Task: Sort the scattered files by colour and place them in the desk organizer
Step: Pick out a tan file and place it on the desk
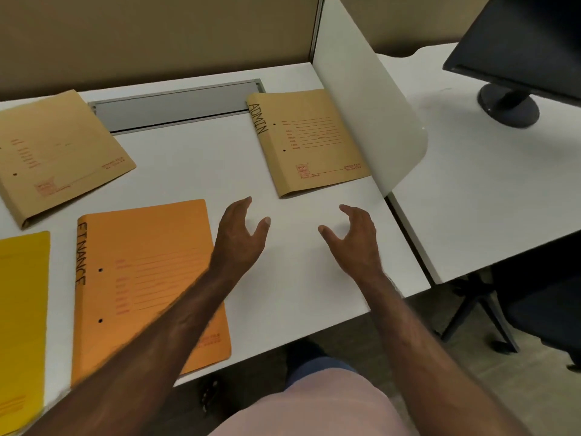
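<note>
Two empty hands' fingers (pixel 248 202) loosely spread, ADMIN file (pixel 309 141) just beyond.

We see both bare forearms reaching forward from the bottom edge, converging slightly. The left hand (pixel 242 234) is held out with its back up, fingers loosely curved, thumb spread to the right, holding nothing. The right hand (pixel 353 239) mirrors it, fingers gently bent, thumb pointing left toward the other thumb. The palms half face each other with a gap between them. Neither hand grips anything.
</note>
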The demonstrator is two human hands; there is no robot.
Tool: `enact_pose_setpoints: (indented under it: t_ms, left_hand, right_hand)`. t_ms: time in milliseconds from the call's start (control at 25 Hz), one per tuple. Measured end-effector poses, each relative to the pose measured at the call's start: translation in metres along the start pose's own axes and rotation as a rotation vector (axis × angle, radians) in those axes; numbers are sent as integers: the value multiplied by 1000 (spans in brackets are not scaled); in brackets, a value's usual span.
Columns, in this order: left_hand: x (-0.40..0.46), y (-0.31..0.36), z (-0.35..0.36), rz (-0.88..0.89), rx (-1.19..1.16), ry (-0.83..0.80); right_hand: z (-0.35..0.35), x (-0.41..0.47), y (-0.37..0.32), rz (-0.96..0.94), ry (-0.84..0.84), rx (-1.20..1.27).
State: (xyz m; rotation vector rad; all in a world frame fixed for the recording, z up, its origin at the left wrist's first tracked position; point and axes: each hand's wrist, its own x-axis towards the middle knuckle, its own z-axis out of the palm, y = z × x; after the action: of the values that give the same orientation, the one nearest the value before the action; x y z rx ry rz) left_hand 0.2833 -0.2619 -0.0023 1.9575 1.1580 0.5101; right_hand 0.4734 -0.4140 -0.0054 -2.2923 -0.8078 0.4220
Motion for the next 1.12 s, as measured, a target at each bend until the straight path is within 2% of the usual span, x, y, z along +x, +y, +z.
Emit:
enact_pose_setpoints:
  t_ms: [320,480,600,800,1120]
  left_hand:
    - [84,31,59,-232,-64,-5]
    - [112,39,68,-314,-67,16]
    - [124,38,71,-354,-57,26]
    - [134,39,74,-384,-142,28]
    - [150,44,65,-595,-347,-22]
  right_hand:
    - [-17,120,23,8,57,12]
    - [-15,158,29,-25,5,-21]
    - [-9,173,33,-37,-23,-58]
    - [0,177,34,4,35,-66]
    - [-3,178,36,-66,-48,-158]
